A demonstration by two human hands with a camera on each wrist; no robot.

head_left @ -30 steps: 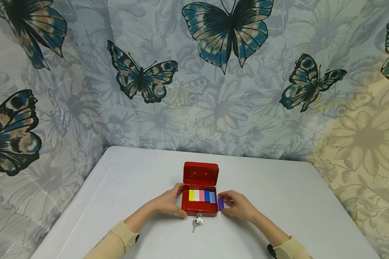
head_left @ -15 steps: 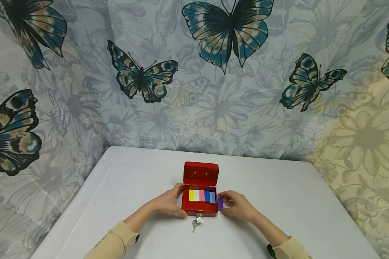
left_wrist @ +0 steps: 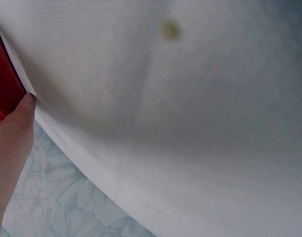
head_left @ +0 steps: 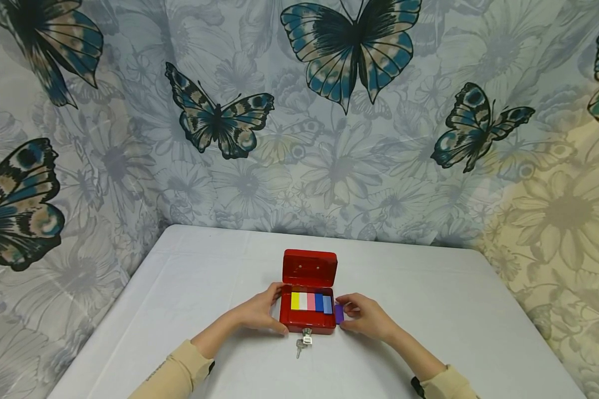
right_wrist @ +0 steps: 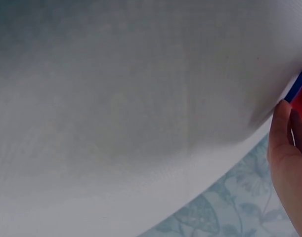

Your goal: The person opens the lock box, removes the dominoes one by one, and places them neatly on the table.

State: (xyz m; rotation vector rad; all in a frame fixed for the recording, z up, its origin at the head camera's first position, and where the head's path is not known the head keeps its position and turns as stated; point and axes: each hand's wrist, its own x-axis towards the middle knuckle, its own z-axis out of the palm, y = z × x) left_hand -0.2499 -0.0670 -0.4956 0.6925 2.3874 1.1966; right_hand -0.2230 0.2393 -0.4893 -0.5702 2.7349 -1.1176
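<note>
A small red metal box (head_left: pixel 294 322) stands with its lid (head_left: pixel 309 267) raised, in the middle of the head view. Inside it lies a row of coloured blocks (head_left: pixel 310 301): yellow, white, pink, dark blue and light blue. My left hand (head_left: pixel 257 310) grips the box's left side, thumb at the front corner and fingers toward the back. At the right side of the box, my right hand (head_left: pixel 371 318) pinches a purple block (head_left: pixel 339 314) upright against the outer wall. The wrist views catch only part of each hand and a sliver of the box.
A padlock-like latch (head_left: pixel 306 337) with a small key (head_left: pixel 299 348) hangs at the box's front and lies over the white tablecloth (head_left: pixel 219 260). Butterfly-printed fabric (head_left: pixel 344 166) encloses the table at the back and sides.
My right hand has brought the purple block slightly left, closing the small gap to the box's right wall. The left hand and the box have stayed still.
</note>
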